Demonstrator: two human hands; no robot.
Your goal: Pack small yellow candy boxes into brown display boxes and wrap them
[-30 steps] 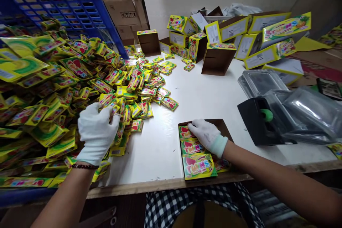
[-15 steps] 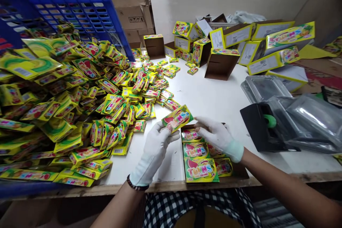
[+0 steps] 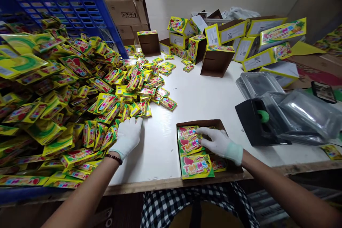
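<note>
My left hand [image 3: 127, 137], in a white glove, reaches palm-down to the near edge of a heap of small yellow-green TWINS packs [image 3: 105, 103]. Its fingers are stretched out at the packs, and their tips are partly hidden. In front of me sits an open brown carton [image 3: 223, 126] holding rows of TWINS packs [image 3: 197, 166]. Over the carton, my gloved right hand [image 3: 220, 144] has its fingers apart, with the tips touching the right end of a pack [image 3: 189, 145] in the left row. The palm covers some packs behind it.
A blue crate [image 3: 66, 10] stands at the left behind the heap. Empty yellow display boxes [image 3: 217, 60] are piled at the back. Clear plastic trays [image 3: 307, 114] and a black tape dispenser [image 3: 256, 123] lie on the right. The table's wooden edge [image 3: 160, 185] runs along the front.
My left hand has let go of the TWINS pack it held and moved left to the heap. The right hand has come down onto the packs in the carton.
</note>
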